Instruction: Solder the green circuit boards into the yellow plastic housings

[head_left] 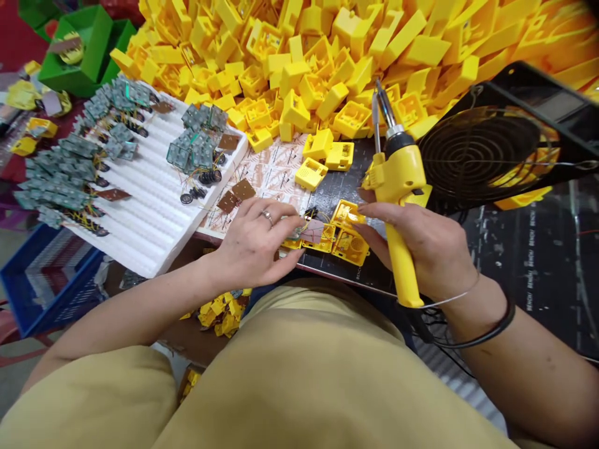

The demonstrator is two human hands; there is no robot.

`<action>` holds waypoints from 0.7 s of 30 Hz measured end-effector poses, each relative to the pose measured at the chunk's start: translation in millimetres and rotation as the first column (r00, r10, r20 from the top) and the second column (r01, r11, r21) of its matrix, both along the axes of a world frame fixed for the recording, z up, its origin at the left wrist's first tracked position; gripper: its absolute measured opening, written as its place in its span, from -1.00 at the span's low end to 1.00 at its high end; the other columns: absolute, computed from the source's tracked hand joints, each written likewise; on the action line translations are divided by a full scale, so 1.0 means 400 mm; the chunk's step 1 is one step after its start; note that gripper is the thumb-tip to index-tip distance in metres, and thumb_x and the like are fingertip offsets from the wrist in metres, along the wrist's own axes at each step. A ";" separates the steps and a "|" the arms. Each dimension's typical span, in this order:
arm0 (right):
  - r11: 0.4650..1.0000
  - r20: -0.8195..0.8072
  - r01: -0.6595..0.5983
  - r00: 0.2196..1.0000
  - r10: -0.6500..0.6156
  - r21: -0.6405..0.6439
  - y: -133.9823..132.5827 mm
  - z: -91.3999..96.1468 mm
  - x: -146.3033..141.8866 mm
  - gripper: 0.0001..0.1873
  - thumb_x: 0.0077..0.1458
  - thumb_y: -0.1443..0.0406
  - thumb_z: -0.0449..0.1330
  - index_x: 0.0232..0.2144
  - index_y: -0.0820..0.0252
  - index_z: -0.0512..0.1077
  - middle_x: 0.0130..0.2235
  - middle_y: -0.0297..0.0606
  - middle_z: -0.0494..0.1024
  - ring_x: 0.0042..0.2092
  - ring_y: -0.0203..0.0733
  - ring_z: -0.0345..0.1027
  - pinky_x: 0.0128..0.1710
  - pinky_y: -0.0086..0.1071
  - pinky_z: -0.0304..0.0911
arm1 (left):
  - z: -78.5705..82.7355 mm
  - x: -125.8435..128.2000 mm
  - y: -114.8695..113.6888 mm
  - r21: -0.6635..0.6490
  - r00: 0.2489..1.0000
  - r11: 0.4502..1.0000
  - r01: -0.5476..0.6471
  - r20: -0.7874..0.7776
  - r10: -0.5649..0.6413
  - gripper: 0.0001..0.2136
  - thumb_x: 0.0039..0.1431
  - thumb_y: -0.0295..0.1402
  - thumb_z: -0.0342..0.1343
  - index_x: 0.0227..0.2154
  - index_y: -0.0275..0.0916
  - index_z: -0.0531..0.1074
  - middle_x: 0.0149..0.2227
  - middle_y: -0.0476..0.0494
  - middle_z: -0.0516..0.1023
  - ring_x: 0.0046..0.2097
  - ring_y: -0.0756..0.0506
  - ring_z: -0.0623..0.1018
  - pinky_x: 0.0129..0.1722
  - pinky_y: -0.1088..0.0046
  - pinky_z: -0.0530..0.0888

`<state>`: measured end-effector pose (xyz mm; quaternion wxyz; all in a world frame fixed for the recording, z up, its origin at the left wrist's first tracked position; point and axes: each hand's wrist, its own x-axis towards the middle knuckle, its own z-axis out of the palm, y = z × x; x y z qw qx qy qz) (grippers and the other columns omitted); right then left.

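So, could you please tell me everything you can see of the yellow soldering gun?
The yellow soldering gun looks plastic, with a bulky body, slim handle, dark collar and slender metal prongs at the front. The right hand holds it, prongs pointing away from the wearer towards the heaped yellow cases. Whether it is switched on cannot be told.

Soldering gun (397, 174): smooth plastic, metal tip (388, 111). Housings (352, 247): smooth plastic. Tray (145, 202): matt, ridged foam.

Black fan (468, 149), blue crate (58, 305), green bins (97, 45)
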<state>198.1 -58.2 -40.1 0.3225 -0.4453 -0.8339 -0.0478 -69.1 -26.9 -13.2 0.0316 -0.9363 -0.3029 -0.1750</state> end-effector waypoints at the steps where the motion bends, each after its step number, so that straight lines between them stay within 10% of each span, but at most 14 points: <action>1: 1.000 -0.001 0.008 1.000 -0.008 0.019 -0.005 0.001 0.000 -0.68 0.29 0.39 0.24 0.02 0.05 0.28 -0.26 -0.34 0.59 -0.36 -0.23 0.50 -0.34 -0.40 0.40 | 0.009 0.016 0.004 -0.024 1.000 1.000 -0.018 -0.016 0.018 -0.70 0.27 -0.23 0.08 -0.06 -0.32 0.51 -0.08 -0.27 0.61 -0.05 -0.24 0.55 -0.05 0.17 0.45; 9: 0.999 0.004 0.008 1.000 -0.008 -0.038 -0.013 -0.025 0.037 -0.71 0.32 0.35 0.21 0.05 0.12 0.31 -0.18 -0.22 0.60 -0.19 -0.10 0.55 -0.21 -0.32 0.46 | 0.059 0.101 0.065 -0.204 0.922 0.979 -0.001 -0.380 -0.078 -0.83 0.28 -0.38 0.09 -0.34 -0.22 0.59 -0.24 -0.18 0.63 -0.10 -0.23 0.54 -0.17 0.23 0.39; 16: 0.991 0.034 -0.034 0.999 0.039 -0.131 0.030 -0.053 0.046 -0.72 0.37 0.28 0.10 0.10 0.15 0.34 -0.13 -0.15 0.61 -0.15 -0.04 0.56 -0.19 -0.25 0.49 | 0.060 0.093 0.112 -0.390 0.998 0.920 -0.043 -0.063 0.020 -0.86 0.26 -0.37 0.14 -0.29 -0.20 0.61 -0.31 -0.05 0.68 -0.21 -0.09 0.59 -0.15 0.36 0.45; 21: 0.996 0.016 -0.016 1.000 0.018 -0.093 0.049 -0.077 0.023 -0.73 0.36 0.30 0.09 0.08 0.16 0.38 -0.17 -0.18 0.61 -0.24 -0.07 0.56 -0.35 -0.32 0.44 | 0.006 0.135 0.130 -0.237 0.986 0.969 -0.064 -0.168 0.024 -0.81 0.25 -0.40 0.07 -0.31 -0.25 0.60 -0.35 -0.15 0.66 -0.24 -0.16 0.59 -0.17 0.28 0.45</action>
